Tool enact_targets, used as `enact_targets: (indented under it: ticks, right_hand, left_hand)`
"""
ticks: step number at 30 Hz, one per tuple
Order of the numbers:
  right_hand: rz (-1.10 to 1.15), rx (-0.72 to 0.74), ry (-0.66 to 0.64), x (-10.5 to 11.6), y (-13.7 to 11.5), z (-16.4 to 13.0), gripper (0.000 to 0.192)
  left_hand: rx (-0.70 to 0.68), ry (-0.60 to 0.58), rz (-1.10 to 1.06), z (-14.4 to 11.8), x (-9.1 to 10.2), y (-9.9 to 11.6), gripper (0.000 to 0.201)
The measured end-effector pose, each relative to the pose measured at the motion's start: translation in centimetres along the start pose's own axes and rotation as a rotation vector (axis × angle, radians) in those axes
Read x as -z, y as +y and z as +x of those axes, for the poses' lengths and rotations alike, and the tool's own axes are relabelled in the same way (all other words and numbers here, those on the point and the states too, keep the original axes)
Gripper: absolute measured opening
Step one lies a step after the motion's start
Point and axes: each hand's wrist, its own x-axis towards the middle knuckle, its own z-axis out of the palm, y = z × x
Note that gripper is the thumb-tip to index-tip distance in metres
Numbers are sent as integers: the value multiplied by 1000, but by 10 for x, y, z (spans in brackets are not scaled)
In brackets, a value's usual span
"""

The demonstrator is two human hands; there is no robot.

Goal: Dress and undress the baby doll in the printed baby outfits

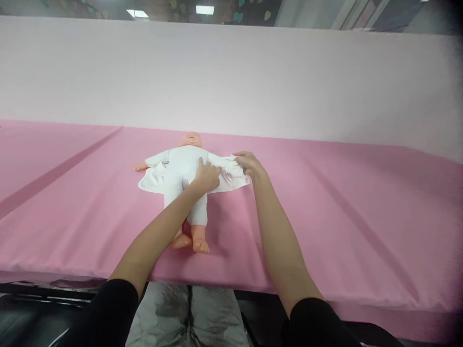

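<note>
A baby doll (185, 161) with a white cloth body lies on its back, head away from me and bare feet toward me. Beneath it a white baby shirt (154, 180) is spread out on both sides. My left hand (208, 176) rests against the doll's side, thumb on its belly and fingers curled at the shirt's right part. At the outer end of that part, my right hand (249, 163) pinches the white shirt around the doll's arm. That arm's tip is hidden by fabric and fingers, while the opposite arm lies outstretched with its hand bare.
The doll lies on a pink padded table surface (325, 217) with creases on both sides. A white wall or panel (231, 77) rises behind it. The table's front edge runs just before my grey trousers (188, 313).
</note>
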Motion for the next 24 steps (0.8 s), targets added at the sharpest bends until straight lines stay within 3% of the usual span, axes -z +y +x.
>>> enact_targets:
  ticks: [4, 9, 13, 16, 18, 21, 24]
  right_hand:
    - [32, 37, -147, 3, -2, -8, 61]
    - [139, 99, -373, 9, 4, -10, 85]
    - [115, 84, -339, 14, 9, -5, 83]
    - [101, 76, -302, 15, 9, -2, 76]
    - [108, 76, -291, 14, 9, -2, 74]
    - [126, 67, -288, 14, 8, -5, 70]
    - [129, 21, -325, 16, 9, -7, 65]
  left_hand:
    - [59, 71, -30, 3, 10, -5, 44]
    - [-71, -3, 1, 21, 4, -8, 40]
    - [-183, -77, 20, 35, -4, -12, 37]
    - [-224, -109, 40, 35, -9, -14, 45]
    - [-215, -95, 66, 32, -12, -13, 50]
    - [-157, -37, 104, 29, -16, -8, 35]
    - [-99, 13, 124, 28, -18, -6, 36]
